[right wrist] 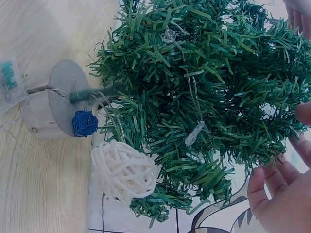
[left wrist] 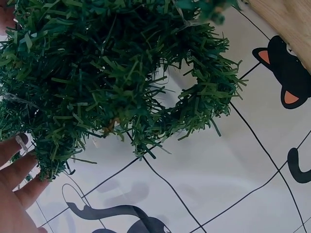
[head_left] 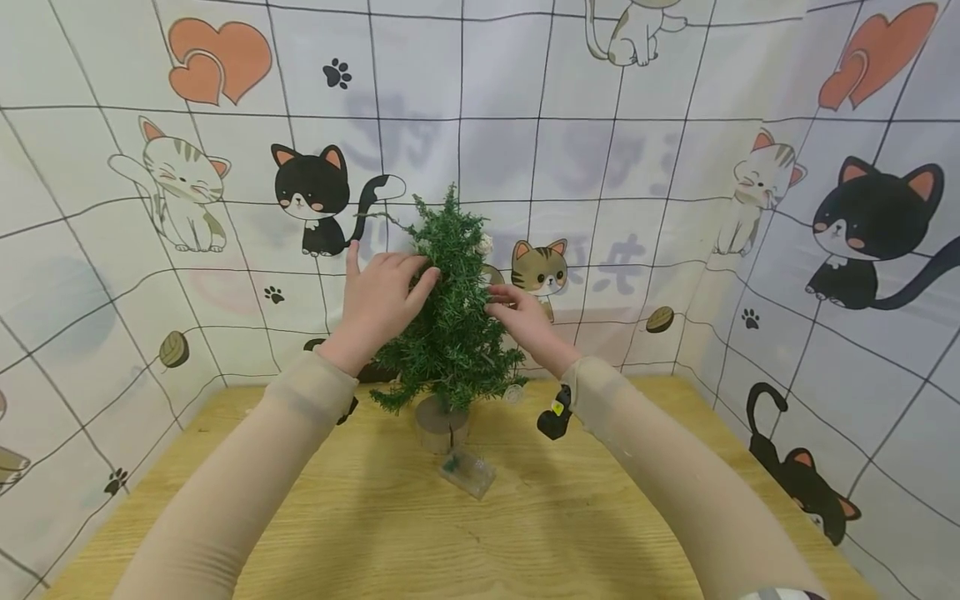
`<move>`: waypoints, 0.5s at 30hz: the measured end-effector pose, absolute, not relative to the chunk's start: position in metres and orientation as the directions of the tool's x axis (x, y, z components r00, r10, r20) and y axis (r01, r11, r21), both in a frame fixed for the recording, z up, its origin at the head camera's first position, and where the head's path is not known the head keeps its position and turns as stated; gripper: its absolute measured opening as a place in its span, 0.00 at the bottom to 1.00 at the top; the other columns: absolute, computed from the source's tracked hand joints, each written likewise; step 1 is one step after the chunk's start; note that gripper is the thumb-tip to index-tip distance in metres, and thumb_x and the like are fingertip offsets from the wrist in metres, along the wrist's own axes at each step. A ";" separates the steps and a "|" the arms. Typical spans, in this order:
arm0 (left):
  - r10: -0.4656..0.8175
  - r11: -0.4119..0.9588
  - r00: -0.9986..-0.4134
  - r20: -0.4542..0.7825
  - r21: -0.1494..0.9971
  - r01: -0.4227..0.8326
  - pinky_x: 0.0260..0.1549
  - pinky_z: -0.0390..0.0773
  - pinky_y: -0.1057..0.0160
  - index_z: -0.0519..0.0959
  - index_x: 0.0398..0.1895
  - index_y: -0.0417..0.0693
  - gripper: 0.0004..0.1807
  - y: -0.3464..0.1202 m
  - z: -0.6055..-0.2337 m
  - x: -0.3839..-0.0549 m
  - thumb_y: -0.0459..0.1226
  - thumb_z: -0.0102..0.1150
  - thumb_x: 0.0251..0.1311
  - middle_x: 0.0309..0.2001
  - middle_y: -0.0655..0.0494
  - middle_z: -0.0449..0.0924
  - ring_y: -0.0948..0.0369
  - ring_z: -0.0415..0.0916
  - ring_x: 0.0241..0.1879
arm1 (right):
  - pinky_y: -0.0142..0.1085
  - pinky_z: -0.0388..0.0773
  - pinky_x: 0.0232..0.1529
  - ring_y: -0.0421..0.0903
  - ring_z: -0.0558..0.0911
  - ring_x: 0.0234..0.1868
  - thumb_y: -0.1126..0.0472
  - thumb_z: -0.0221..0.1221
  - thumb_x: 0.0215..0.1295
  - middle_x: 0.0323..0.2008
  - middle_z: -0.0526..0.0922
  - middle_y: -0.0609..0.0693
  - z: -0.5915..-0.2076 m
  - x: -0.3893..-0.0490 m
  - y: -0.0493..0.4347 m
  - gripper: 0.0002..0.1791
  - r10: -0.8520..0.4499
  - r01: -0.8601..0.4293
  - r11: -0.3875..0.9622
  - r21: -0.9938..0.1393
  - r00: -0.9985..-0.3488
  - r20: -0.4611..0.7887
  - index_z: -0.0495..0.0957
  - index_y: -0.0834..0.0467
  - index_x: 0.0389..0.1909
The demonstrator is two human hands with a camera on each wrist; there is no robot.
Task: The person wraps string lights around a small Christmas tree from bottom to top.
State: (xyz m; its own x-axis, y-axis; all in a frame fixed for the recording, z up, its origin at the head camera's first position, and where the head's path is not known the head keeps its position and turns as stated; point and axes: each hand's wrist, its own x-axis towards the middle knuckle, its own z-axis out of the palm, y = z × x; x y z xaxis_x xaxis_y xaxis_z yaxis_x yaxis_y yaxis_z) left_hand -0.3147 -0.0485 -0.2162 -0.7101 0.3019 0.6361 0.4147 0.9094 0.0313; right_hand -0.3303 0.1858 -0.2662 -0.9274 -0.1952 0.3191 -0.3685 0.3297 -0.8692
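Note:
A small green artificial Christmas tree [head_left: 453, 308] stands on a round wooden base [head_left: 442, 423]. My left hand [head_left: 386, 292] is at its upper left, fingers reaching among the branches and partly hidden. In the left wrist view the fingertips of the left hand [left wrist: 17, 194] touch a branch tip. On the tree's right side my right hand [head_left: 528, 321] has loosely bent fingers against the foliage. The right wrist view shows a wire with a clear bulb [right wrist: 195, 133] in the branches, plus a white woven ball [right wrist: 125, 171] and a smaller blue ball [right wrist: 84, 123] near the trunk.
A clear battery box [head_left: 467, 472] lies on the wooden table [head_left: 480, 542] just in front of the base, its wire running up to the tree. Cloth printed with cats and a grid [head_left: 510, 67] hangs behind and at both sides.

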 end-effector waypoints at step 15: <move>0.308 0.902 -0.697 0.648 0.036 0.431 0.67 0.32 0.40 0.72 0.66 0.55 0.33 -0.049 -0.228 -0.318 0.61 0.32 0.72 0.64 0.57 0.72 0.52 0.60 0.67 | 0.51 0.68 0.59 0.54 0.69 0.63 0.57 0.52 0.73 0.64 0.68 0.56 -0.268 -0.332 0.186 0.26 -0.207 -0.373 0.302 -0.877 -0.924 0.322 0.65 0.55 0.69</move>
